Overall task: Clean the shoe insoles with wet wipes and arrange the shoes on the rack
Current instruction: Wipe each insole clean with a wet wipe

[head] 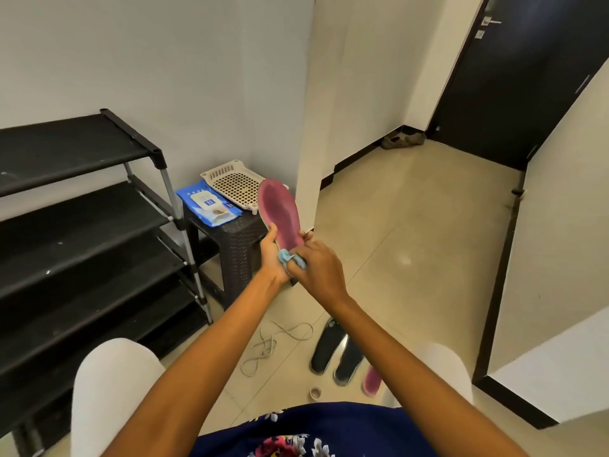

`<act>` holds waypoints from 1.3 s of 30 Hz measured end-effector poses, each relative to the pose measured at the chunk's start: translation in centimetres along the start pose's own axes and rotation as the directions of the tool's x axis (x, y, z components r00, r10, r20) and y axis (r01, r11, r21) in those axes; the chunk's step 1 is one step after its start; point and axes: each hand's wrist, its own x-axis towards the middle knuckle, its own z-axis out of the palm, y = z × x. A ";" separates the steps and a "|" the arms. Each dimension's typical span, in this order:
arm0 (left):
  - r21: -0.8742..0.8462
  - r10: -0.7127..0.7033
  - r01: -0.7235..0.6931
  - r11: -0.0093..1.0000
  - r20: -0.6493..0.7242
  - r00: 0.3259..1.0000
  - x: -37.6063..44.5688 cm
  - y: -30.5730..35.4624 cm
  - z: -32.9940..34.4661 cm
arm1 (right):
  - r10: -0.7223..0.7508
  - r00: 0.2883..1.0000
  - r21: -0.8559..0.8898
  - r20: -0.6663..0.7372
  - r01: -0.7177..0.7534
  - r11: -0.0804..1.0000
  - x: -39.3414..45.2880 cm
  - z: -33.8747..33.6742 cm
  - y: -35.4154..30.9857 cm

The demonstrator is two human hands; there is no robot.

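A white perforated plastic basket (232, 183) sits on a dark woven stool (238, 245) against the wall. On the tiled floor lie loose pale shoelaces (273, 344) and a small roll of tape (315, 392). A dark door (524, 80) with a metal handle (491, 21) stands at the back.

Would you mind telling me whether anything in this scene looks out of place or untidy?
Yes: loose shoelaces lie tangled on the floor tiles, beside two dark insoles and a pink insole left on the floor. A small roll sits near them. The shoe rack holds no shoes.
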 end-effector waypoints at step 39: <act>-0.127 0.081 -0.084 0.988 -0.029 0.996 -1.3 -0.1 -1.6 | 0.113 0.991 0.062 0.079 -0.118 0.991 -1.7 1.7 -0.6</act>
